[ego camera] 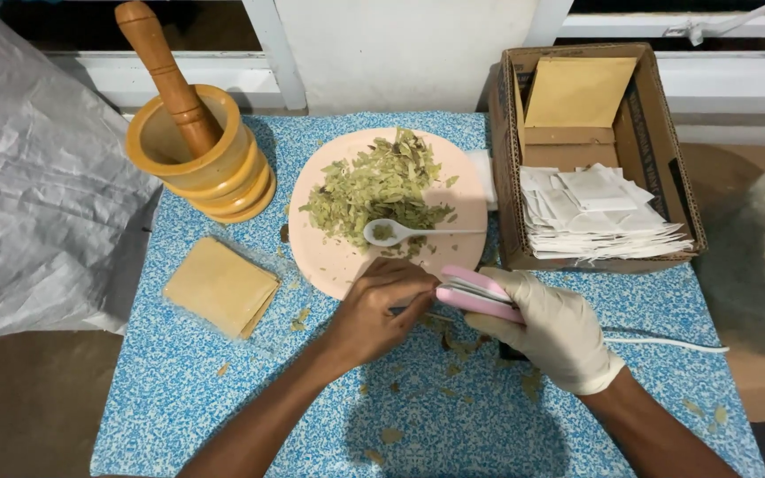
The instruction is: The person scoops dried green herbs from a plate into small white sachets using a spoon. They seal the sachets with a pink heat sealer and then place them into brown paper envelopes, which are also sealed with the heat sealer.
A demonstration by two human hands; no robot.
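My right hand (552,329), in a cream glove, grips a pink handheld sealer (478,295) just below the rim of a pink plate (329,265). My bare left hand (378,310) pinches something small at the sealer's jaw; the item itself is hidden by my fingers. On the plate lies a heap of dried green leaves (374,186) with a white plastic spoon (409,232) resting at its near edge.
A wooden mortar (214,173) with a pestle (166,71) stands at the back left. A stack of tan sachets (220,287) lies left of the plate. A cardboard box (661,150) at the right holds white sachets (599,217). A white cable (666,342) trails right. Leaf crumbs dot the blue cloth (188,389).
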